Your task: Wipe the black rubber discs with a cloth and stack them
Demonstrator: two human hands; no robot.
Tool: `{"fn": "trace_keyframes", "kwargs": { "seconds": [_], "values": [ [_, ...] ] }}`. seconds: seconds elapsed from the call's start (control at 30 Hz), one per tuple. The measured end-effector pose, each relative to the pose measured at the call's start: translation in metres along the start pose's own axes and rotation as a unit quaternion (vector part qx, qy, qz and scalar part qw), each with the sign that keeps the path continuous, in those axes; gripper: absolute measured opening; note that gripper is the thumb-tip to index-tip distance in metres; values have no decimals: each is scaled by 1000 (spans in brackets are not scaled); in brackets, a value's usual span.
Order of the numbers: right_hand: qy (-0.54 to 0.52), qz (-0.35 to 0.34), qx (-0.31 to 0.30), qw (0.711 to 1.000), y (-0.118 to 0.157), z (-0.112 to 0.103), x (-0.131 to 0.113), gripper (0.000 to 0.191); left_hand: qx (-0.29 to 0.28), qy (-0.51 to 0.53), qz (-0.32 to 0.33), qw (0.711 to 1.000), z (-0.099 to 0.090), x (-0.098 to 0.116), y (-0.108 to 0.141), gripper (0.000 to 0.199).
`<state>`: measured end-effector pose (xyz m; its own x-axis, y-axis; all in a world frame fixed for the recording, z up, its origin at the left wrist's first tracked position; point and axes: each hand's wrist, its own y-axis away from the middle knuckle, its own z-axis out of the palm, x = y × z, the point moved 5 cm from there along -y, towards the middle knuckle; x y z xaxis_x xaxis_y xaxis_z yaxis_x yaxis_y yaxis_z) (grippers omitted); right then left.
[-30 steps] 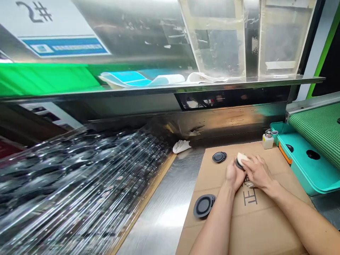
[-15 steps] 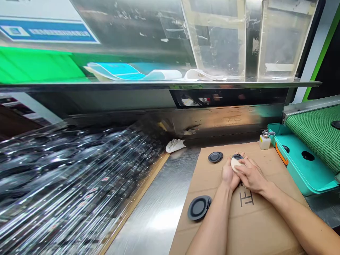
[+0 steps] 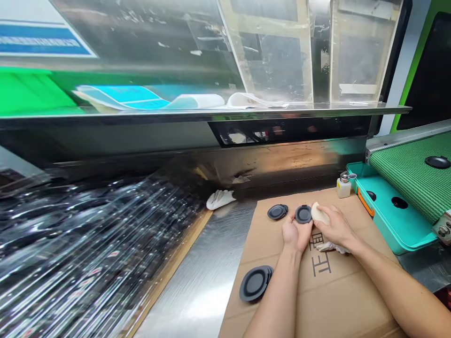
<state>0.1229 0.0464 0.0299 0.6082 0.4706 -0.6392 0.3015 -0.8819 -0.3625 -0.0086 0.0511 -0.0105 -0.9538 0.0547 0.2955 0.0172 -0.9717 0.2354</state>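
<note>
The left hand (image 3: 295, 233) cradles a tabbed dark disc (image 3: 303, 214); at its three o'clock, the right hand (image 3: 336, 226) pinches a cream pad (image 3: 319, 214). Stacked discs (image 3: 276, 211) sit at nine o'clock.

Metal shelf (image 3: 317, 111) above steel bench (image 3: 193, 267), green conveyor belt (image 3: 410, 171) at right, bright reflections (image 3: 211, 300)

The left hand's (image 3: 295, 232) fingers are partly hidden behind the dark disc (image 3: 303, 214); the right hand (image 3: 334, 223) covers part of the cream pad (image 3: 317, 213). The nearer disc stack (image 3: 254, 284) runs behind the left forearm (image 3: 283, 293), its count indeterminable. Far left, the clear trays (image 3: 88, 253) are blurred and cut off, as is the blue-and-white sign (image 3: 42, 40), lettering illegible. The green belt (image 3: 412, 166) exits view at right.
</note>
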Motion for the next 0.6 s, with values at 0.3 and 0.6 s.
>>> {"fn": "trace_keyframes", "kwargs": {
  "seconds": [0.3,0.6],
  "values": [
    [6,25,6,1000,4,1,0,46,-58,-64,-84,993,10,-14,10,44],
    [47,-53,-45,996,16,17,-30,31,-17,-86,-69,994,5,-15,8,19]
  ]
}}
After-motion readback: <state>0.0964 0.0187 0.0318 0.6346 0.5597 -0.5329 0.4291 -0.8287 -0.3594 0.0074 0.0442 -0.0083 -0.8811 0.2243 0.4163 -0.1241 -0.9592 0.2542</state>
